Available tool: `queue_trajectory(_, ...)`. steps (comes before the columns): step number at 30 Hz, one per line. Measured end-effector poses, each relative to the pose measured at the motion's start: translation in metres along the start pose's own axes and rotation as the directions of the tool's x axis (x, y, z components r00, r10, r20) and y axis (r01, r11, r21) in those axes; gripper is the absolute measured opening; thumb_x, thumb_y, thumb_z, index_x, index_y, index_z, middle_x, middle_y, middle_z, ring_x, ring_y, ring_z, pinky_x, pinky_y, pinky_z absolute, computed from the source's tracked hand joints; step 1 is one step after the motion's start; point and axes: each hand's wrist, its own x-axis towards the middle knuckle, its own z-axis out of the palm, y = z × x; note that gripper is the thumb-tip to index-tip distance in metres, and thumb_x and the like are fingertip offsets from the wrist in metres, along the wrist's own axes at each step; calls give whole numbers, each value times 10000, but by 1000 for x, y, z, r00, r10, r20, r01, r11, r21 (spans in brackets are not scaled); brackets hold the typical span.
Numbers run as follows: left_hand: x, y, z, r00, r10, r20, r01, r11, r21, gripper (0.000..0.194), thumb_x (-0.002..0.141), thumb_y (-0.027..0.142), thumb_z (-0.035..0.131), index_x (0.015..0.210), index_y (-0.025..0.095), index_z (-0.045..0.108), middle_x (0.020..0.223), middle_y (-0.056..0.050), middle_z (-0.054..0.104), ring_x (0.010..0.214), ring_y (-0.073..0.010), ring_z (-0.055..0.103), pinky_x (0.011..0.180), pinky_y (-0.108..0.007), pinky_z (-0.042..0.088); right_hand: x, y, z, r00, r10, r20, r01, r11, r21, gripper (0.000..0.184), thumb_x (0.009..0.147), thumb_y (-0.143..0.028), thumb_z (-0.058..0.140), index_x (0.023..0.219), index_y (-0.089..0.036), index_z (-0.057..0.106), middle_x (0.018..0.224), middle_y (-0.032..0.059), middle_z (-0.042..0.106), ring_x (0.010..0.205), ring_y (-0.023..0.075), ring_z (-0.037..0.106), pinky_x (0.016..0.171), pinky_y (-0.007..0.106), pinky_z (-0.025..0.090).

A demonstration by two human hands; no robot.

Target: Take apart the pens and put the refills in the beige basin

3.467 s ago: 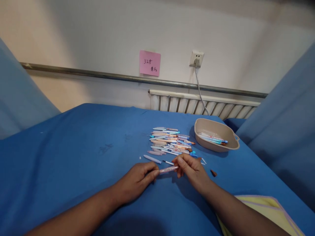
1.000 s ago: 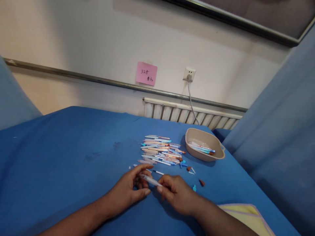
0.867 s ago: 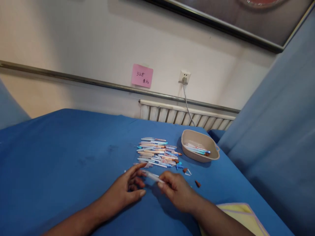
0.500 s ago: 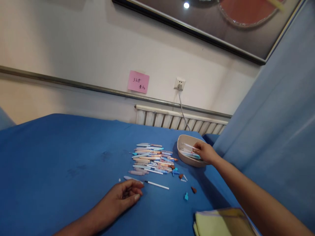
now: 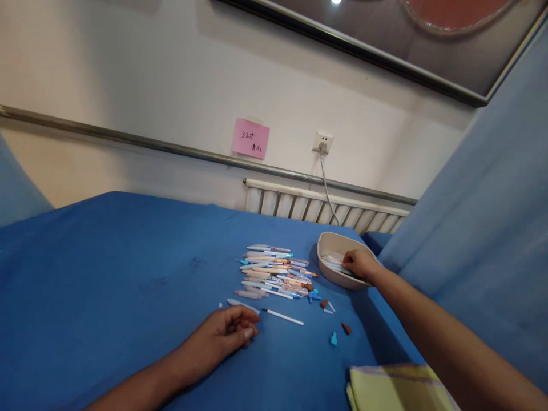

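My right hand (image 5: 360, 264) reaches into the beige bowl (image 5: 330, 238) at the table's right, fingers down on the pens lying inside; whether it still grips one is hidden. My left hand (image 5: 225, 334) rests on the blue tablecloth (image 5: 107, 268) with loosely curled fingers and nothing in it. Just beyond its fingertips lie a pale pen barrel (image 5: 241, 304) and a thin white refill (image 5: 283, 315). A pile of several coloured pens (image 5: 274, 271) sits between my left hand and the bowl.
Small loose caps lie near the pile: a blue cap (image 5: 333, 340) and a brown cap (image 5: 346, 328). A folded yellow cloth (image 5: 398, 389) is at the near right edge. Blue curtains hang on both sides. A radiator (image 5: 321, 205) and wall socket (image 5: 322, 142) are behind.
Both hands held one pen a second ago. My right hand then carried it to the bowl and now sits lower inside it. My left hand stayed on the cloth, fingers curled in slightly.
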Motion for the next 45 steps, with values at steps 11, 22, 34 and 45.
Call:
queue_trajectory(11, 10, 5, -33, 935, 195, -295, -79, 928, 363, 293, 821, 410, 509, 841, 140, 620, 692, -6, 607, 571, -132, 543, 570, -246, 446, -85, -104, 13, 950, -119, -289, 218, 915, 340, 229, 926, -298, 410, 991, -187, 599, 953, 41, 671, 845, 153, 614, 743, 229, 455)
queue_trajectory(22, 5, 6, -32, 911, 411, 17, -267, 561, 784, 288, 843, 237, 549, 1120, 246, 627, 1047, -38, 665, 994, -223, 535, 903, -348, 394, -134, -141, 51, 867, -497, -15, 496, 862, 99, 155, 880, -165, 485, 971, -177, 610, 941, 72, 656, 906, 204, 584, 790, 287, 394)
queue_trajectory(34, 5, 10, -15, 924, 346, 162, -308, 421, 853, 145, 910, 264, 489, 919, 210, 624, 1005, -59, 624, 972, -227, 521, 870, -351, 379, -137, -145, 52, 843, -537, 13, 537, 842, -39, 196, 864, -111, 449, 956, -165, 613, 922, 112, 644, 897, 243, 568, 788, 321, 363)
queue_trajectory(45, -5, 33, -71, 952, 187, -244, 127, 483, 866, 247, 837, 377, 487, 951, 179, 582, 826, -38, 638, 731, -207, 584, 657, -279, 397, -137, -138, 55, 837, -528, -145, 546, 791, 276, 90, 864, -177, 487, 895, -196, 569, 846, 28, 615, 816, 170, 547, 724, 270, 366)
